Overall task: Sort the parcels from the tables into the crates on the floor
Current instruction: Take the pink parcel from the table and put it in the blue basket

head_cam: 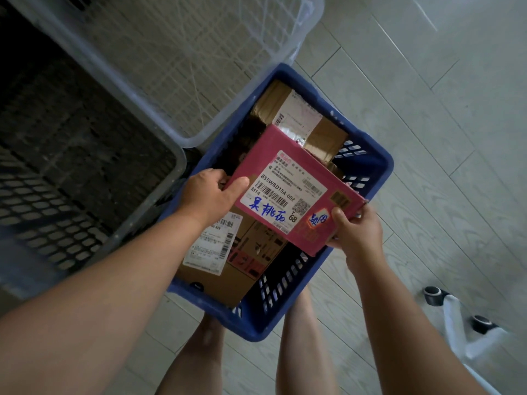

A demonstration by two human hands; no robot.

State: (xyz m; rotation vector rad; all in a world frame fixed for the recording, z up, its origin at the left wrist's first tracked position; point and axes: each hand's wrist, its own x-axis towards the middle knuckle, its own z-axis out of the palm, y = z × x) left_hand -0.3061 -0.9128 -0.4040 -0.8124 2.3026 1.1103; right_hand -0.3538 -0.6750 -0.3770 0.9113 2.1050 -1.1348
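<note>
Both hands are gripping a pink parcel over the blue crate: the left hand is pinching one corner, the right hand another. Brown boxes are lying inside the crate beneath it.

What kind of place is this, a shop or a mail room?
Probably a small parcel sorting spot, indoors. Both hands hold a pink parcel with a barcoded shipping label over a blue crate of labelled cardboard boxes, beside a grey crate and a clear crate on the tiled floor.
</note>
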